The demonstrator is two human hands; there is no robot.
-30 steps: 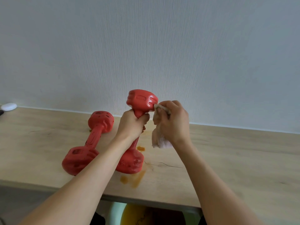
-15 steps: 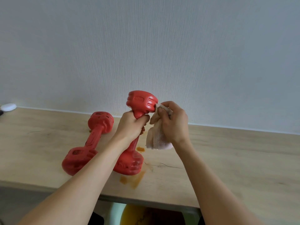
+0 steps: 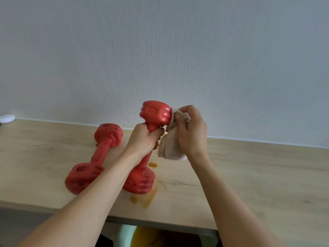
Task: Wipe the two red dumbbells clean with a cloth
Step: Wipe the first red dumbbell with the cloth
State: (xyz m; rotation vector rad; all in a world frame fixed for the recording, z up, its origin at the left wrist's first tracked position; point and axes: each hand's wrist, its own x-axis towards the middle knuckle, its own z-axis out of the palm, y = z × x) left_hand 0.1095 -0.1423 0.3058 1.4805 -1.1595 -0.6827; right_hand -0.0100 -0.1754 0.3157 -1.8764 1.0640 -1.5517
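Note:
One red dumbbell stands nearly upright on the wooden table, its lower head resting near the front edge. My left hand grips its handle just under the upper head. My right hand holds a pale cloth pressed against the right side of that upper head, with the rest of the cloth hanging down. The second red dumbbell lies flat on the table to the left, untouched.
Orange stains mark the table beside the standing dumbbell's base, with a smaller orange spot behind it. A white object sits at the far left against the wall. Below the table's front edge a yellow container shows.
My right hand and the cloth have shifted slightly up along the right side of the upper dumbbell head; more of the cloth now hangs below. My left hand keeps its hold on the handle.

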